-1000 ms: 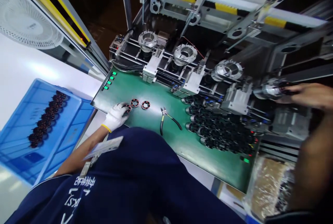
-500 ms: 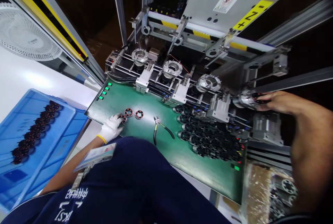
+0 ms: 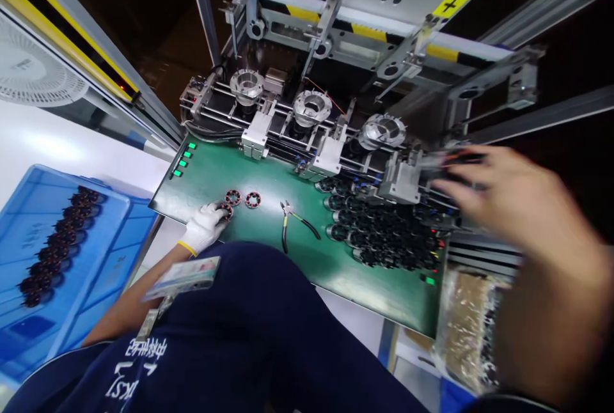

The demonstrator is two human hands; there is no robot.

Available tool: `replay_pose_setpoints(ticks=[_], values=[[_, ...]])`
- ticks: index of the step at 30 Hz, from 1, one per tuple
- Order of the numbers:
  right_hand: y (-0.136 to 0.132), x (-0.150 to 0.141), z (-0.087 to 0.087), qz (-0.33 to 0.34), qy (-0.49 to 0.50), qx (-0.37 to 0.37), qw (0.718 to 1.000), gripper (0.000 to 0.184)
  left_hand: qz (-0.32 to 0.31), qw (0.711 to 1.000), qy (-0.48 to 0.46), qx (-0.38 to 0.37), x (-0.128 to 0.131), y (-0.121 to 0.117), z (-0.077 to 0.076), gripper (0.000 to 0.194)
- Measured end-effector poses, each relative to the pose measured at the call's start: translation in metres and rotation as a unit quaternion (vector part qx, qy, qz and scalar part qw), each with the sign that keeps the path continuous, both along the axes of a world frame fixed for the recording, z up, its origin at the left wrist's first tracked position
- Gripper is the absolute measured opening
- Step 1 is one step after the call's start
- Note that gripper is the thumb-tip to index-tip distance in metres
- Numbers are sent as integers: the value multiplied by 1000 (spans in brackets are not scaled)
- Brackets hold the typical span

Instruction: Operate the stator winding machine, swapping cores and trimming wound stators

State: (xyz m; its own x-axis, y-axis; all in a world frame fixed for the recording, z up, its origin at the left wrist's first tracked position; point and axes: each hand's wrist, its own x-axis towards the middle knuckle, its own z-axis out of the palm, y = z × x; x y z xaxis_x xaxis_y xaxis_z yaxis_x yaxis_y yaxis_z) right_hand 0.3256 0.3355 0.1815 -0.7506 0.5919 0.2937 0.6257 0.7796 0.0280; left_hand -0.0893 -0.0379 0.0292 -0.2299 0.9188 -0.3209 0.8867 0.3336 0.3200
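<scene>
The machine (image 3: 369, 32) takes up the far side, and the right forearm passes beside its frame; if anything in it moved, a wrist so close to the rods could be pinched or knocked. Below it lies the green worktop (image 3: 374, 288), with a blue crate (image 3: 112, 227) to the left holding a row of dark pieces, a white fan (image 3: 36, 68) behind that, and a plastic-wrapped bundle (image 3: 465, 330) under the right arm. Rows of black parts (image 3: 384, 227) crowd the worktop's right half, standing in the way of a low swing by that arm: a sleeve or elbow might topple the outer ones. The right hand (image 3: 508, 186), bare and motion-blurred, has its fingers bent around a dark wound part (image 3: 461, 160) at the machine's right end; a hurried pull could scrape its winding on the metal. The gloved left hand (image 3: 206, 224) is curled, fingertips closed on a ring (image 3: 225, 210) near the front edge, where a slip could drop it. Pliers (image 3: 292, 218) lie spread mid-worktop, liable to nick windings; two loose rings (image 3: 243, 199) sit flat just beside the glove.
</scene>
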Motion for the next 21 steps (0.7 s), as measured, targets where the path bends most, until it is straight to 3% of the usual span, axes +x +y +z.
replay_pose_setpoints(ticks=[2, 5, 7, 10, 13, 16, 19, 21], values=[[-77, -55, -23, 142, 26, -108, 984, 27, -13, 1000, -5, 13, 0, 6, -2, 31], [-175, -139, -82, 223, -7, -212, 951, 18, -52, 998, -15, 36, -2, 11, 0, 28], [-216, -183, -119, 226, -36, -271, 935, 22, -79, 995, -19, 58, -5, 7, 7, 26], [-240, -214, -153, 190, -12, -295, 936, 20, -100, 990, -22, 101, -14, -6, 24, 28], [-241, -197, -163, 144, 65, -245, 957, 24, -88, 978, -5, 190, -24, -8, 40, 35], [-232, -144, -164, 29, 125, -162, 978, 33, -94, 964, 55, 241, -21, 12, 47, 49], [-223, -83, -168, -140, 135, -117, 974, 28, -140, 963, 114, 199, -2, 47, 44, 68], [-219, -53, -174, -218, 114, -134, 960, 25, -182, 963, 127, 156, 12, 70, 37, 77]])
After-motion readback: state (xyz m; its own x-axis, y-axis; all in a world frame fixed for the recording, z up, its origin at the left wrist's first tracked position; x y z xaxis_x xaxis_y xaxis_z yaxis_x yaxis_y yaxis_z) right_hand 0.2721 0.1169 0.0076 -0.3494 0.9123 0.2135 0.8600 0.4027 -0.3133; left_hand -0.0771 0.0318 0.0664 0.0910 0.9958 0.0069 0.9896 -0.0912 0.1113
